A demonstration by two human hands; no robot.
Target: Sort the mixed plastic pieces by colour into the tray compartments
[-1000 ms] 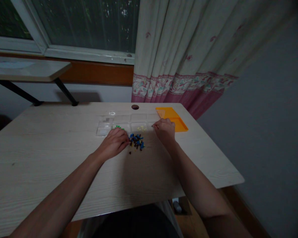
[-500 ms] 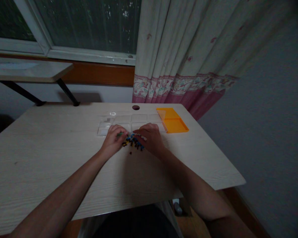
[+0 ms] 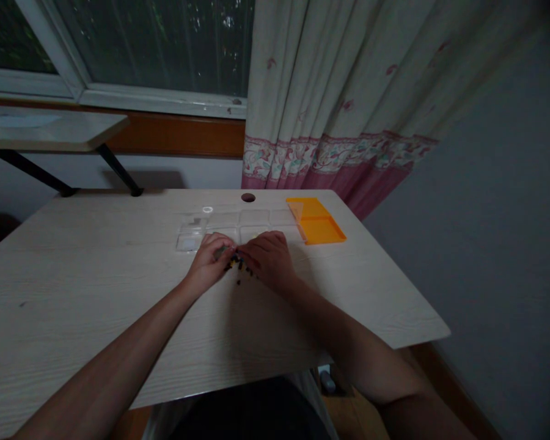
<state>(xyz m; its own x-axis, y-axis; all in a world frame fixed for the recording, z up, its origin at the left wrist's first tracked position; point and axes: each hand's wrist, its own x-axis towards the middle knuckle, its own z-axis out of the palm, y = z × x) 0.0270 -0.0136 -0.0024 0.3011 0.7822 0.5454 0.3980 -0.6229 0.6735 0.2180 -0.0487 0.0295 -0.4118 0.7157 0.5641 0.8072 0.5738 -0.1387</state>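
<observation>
Small coloured pieces (image 3: 241, 266), mostly dark with some yellow, lie in a loose heap on the tabletop (image 3: 96, 256), between the two hands and in front of a clear compartmented tray (image 3: 190, 242). One lone dark piece (image 3: 239, 282) lies apart, nearer the person.

Hands: the left hand (image 3: 209, 256) and the right hand (image 3: 270, 256) converge over the heap, with their fingertips close together or touching. The fingers of both are bent inward; whether either pair pinches a piece cannot be told, since the tips, the pieces and the shadow merge at this scale. The right hand covers part of the heap, so its full extent is not visible.

Progress: sorting through the heap is judged to be partway along. A few pale yellow pieces (image 3: 256, 236) show beyond the right hand, apparently within a front compartment, whereas the heap is unfinished and holds more than one colour.

Containers: the tray is transparent, divided into compartments in two rows, and stands just behind the hands. A greenish patch shows between the left fingers; whether it belongs to a compartment or to something held is unclear. At the tray's right end lies an orange case (image 3: 323, 231), unfolded flat; the two touch or overlap, though which cannot be determined.
</observation>
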